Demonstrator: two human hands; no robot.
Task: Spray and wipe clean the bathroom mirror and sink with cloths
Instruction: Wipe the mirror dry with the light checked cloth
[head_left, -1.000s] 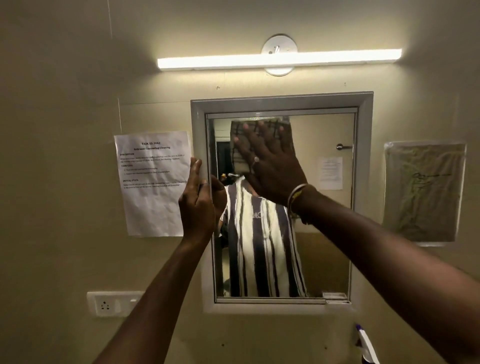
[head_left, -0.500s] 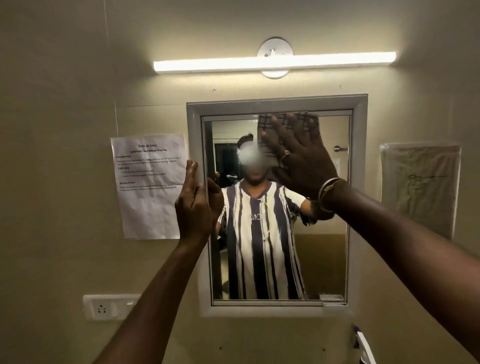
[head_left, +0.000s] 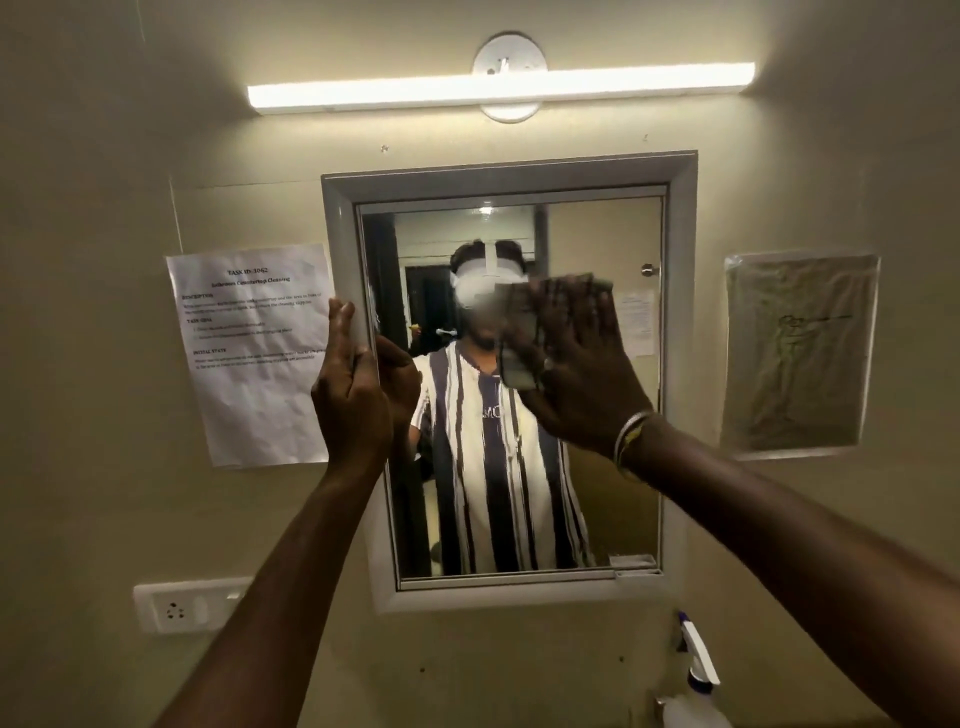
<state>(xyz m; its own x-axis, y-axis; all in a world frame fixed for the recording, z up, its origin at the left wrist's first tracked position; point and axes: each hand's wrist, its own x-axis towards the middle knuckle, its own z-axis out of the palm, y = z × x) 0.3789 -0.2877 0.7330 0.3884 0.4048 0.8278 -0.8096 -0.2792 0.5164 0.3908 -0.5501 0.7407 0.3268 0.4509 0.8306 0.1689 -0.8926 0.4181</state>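
Pressing the cloth (head_left: 519, 338) flat on the mirror (head_left: 680, 364) glass, upper right, your right hand (head_left: 582, 379) has fingers spread; left hand (head_left: 353, 400) pinches the frame's left edge, partly covering the notice (head_left: 249, 353); spray bottle (head_left: 696, 675) sits btm right, socket (head_left: 182, 605) btm left.

You face a beige wall (head_left: 104, 130); a lit tube light (head_left: 498, 88) runs across the top, a printed sheet (head_left: 249, 374) at left, a switch socket (head_left: 187, 605) lower left.
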